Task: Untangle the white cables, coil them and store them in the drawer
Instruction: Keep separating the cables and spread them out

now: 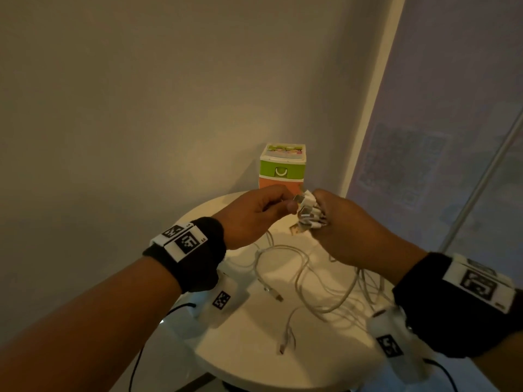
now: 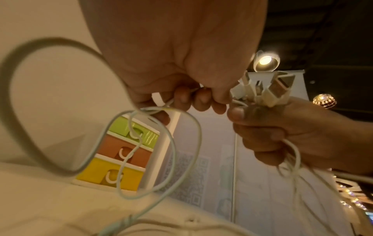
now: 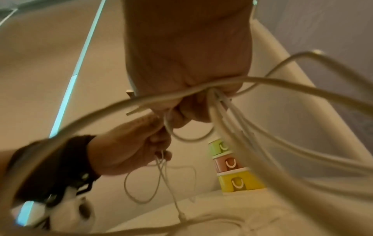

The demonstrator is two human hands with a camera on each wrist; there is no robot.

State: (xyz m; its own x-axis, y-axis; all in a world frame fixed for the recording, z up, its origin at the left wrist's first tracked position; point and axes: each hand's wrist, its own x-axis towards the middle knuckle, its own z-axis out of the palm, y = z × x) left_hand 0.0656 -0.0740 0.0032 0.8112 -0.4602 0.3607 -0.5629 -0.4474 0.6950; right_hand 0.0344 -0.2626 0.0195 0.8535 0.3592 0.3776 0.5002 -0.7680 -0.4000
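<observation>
right hand (image 1: pixel 348 222) clenches bunched usb plugs (image 1: pixel 307 213); left hand (image 1: pixel 252 213) pinches one white cable (image 1: pixel 283 250). draw it slowly, keeping plugs steady above the bench (image 1: pixel 249 343).

Both hands (image 1: pixel 256 215) (image 1: pixel 356 224) raised, seemingly clenched

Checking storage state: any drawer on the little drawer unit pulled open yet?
No. The green, orange and yellow drawers of the drawer unit all sit flush in the left wrist view.

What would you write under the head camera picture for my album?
Right hand grips bunched plugs, left hand pinches one white cable above the round table.
</observation>
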